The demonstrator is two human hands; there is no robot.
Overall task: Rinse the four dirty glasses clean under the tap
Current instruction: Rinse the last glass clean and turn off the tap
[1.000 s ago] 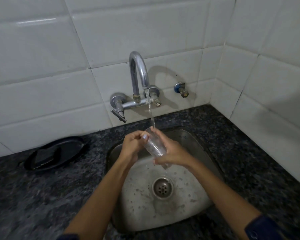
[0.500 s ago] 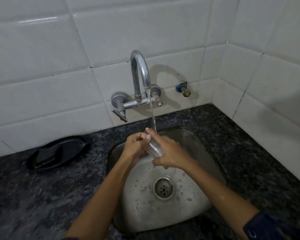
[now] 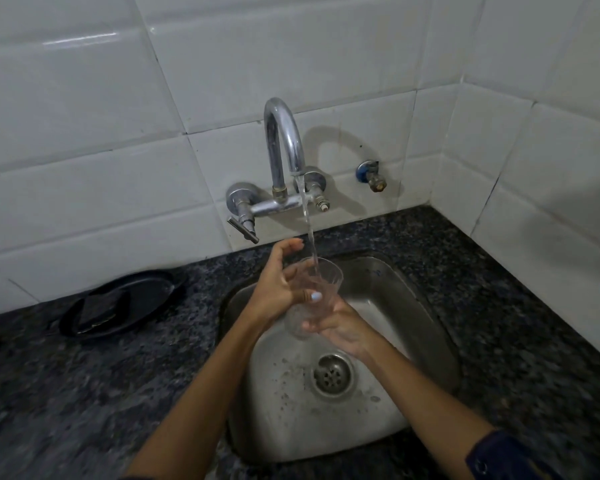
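A clear drinking glass is held upright over the steel sink, its mouth under the water stream from the chrome tap. Water runs into the glass. My right hand grips the lower part of the glass from the right. My left hand curls around the glass's left side, thumb across its front, with the upper fingers lifted off beside the stream. No other glasses are in view.
The sink drain lies below the hands. A black tray with a dark pad on it rests on the dark granite counter to the left. A small blue valve sticks out of the tiled wall.
The glass went from tilted between both hands to upright with its mouth under the stream. My right hand slid down to its base, and my left hand's fingers opened upward.
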